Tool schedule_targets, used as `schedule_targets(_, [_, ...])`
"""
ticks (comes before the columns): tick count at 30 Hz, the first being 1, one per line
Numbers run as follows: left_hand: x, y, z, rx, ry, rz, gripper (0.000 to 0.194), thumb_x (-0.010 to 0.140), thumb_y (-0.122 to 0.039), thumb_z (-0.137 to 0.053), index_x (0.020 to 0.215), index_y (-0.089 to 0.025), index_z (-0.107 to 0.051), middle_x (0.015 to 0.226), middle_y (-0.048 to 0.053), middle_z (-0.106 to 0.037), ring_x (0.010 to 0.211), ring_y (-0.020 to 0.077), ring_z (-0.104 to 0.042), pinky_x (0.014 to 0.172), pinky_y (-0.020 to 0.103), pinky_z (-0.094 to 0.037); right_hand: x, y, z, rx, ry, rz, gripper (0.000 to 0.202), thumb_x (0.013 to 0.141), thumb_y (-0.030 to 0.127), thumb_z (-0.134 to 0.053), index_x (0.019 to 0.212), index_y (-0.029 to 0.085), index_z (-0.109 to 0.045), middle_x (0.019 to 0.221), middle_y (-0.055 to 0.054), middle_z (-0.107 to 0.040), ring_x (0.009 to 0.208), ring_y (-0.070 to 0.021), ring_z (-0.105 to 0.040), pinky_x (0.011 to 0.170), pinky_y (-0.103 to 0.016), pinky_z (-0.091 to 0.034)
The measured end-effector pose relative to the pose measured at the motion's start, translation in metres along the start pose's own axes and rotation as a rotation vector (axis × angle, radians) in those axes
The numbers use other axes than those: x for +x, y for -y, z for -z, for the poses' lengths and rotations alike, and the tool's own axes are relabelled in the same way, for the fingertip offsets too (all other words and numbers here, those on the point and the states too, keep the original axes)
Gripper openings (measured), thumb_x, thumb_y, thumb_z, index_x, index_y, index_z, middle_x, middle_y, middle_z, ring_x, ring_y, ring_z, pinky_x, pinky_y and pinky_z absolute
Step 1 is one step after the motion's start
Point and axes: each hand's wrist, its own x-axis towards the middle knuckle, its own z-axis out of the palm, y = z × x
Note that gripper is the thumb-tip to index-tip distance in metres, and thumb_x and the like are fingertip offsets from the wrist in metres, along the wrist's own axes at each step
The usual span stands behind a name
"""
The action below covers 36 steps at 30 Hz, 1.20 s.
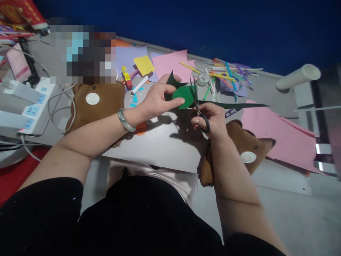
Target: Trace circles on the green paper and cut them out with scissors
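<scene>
My left hand (pixel 160 97), with a bangle at the wrist, pinches a piece of green paper (pixel 183 95) between thumb and fingers. Its bright face is rounded at the lower edge, and a darker pointed part rises behind. A long, thin dark green strip (pixel 237 105) stretches off to the right. In my right hand (pixel 210 119) is a pair of scissors (pixel 196 103) with black handles, fingers wrapped about them. The blades point up at the right edge of the rounded green paper. An orange paper piece (pixel 140 128) lies below my left wrist.
Brown cushions (pixel 98 103) lie on both sides. Behind my hands are a glue stick (pixel 126 77), a white marker (pixel 140 86), a tape roll (pixel 203 79), coloured strips and pink paper (pixel 170 65). A power strip (pixel 37 103) with cables sits left; more pink paper (pixel 282 138) is right.
</scene>
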Motion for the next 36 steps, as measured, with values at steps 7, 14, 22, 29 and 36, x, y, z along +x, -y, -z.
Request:
schedule_targets(7, [0.000, 0.000, -0.001, -0.009, -0.005, 0.020, 0.056, 0.084, -0.072, -0.086, 0.068, -0.023, -0.066, 0.129, 0.009, -0.073, 0.124, 0.0276, -0.068, 0.107, 0.042, -0.057, 0.000, 0.003, -0.002, 0.012, -0.009, 0.013, 0.058, 0.047, 0.058, -0.108, 0.075, 0.022, -0.071, 0.054, 0.003, -0.061, 0.037, -0.0129, -0.051, 0.035, -0.028, -0.035])
schedule_targets(14, [0.001, -0.001, 0.001, -0.011, 0.010, 0.045, 0.053, 0.083, -0.067, -0.088, 0.067, -0.022, -0.065, 0.132, 0.008, -0.073, 0.129, 0.0289, -0.067, 0.110, 0.043, -0.056, -0.001, 0.005, -0.001, -0.010, 0.003, 0.023, 0.058, 0.052, 0.062, -0.107, 0.075, 0.023, -0.071, 0.054, 0.004, -0.060, 0.037, -0.0129, -0.050, 0.035, -0.029, -0.035])
schedule_targets(22, [0.001, 0.001, -0.001, 0.012, -0.038, 0.025, 0.051, 0.083, -0.066, -0.090, 0.070, -0.023, -0.066, 0.122, 0.009, -0.075, 0.128, 0.0288, -0.068, 0.112, 0.047, -0.057, 0.001, -0.006, 0.001, -0.007, -0.012, 0.009, 0.062, 0.050, 0.068, -0.105, 0.076, 0.025, -0.070, 0.054, 0.003, -0.058, 0.037, -0.0135, -0.047, 0.035, -0.032, -0.033])
schedule_targets(29, [0.001, -0.004, 0.003, -0.016, -0.025, 0.035, 0.053, 0.083, -0.072, -0.087, 0.071, -0.024, -0.069, 0.124, 0.007, -0.075, 0.127, 0.0280, -0.068, 0.111, 0.045, -0.057, 0.003, -0.018, 0.005, -0.029, 0.009, 0.001, 0.062, 0.054, 0.073, -0.102, 0.080, 0.027, -0.070, 0.054, 0.002, -0.057, 0.038, -0.0141, -0.045, 0.036, -0.033, -0.033])
schedule_targets(36, [0.001, -0.006, 0.003, 0.006, -0.055, 0.021, 0.051, 0.086, -0.070, -0.085, 0.071, -0.023, -0.070, 0.121, 0.006, -0.076, 0.126, 0.0274, -0.069, 0.115, 0.045, -0.054, 0.001, -0.009, 0.003, -0.003, 0.029, 0.008, 0.063, 0.054, 0.071, -0.104, 0.081, 0.025, -0.071, 0.057, 0.002, -0.059, 0.039, -0.0136, -0.048, 0.037, -0.031, -0.036])
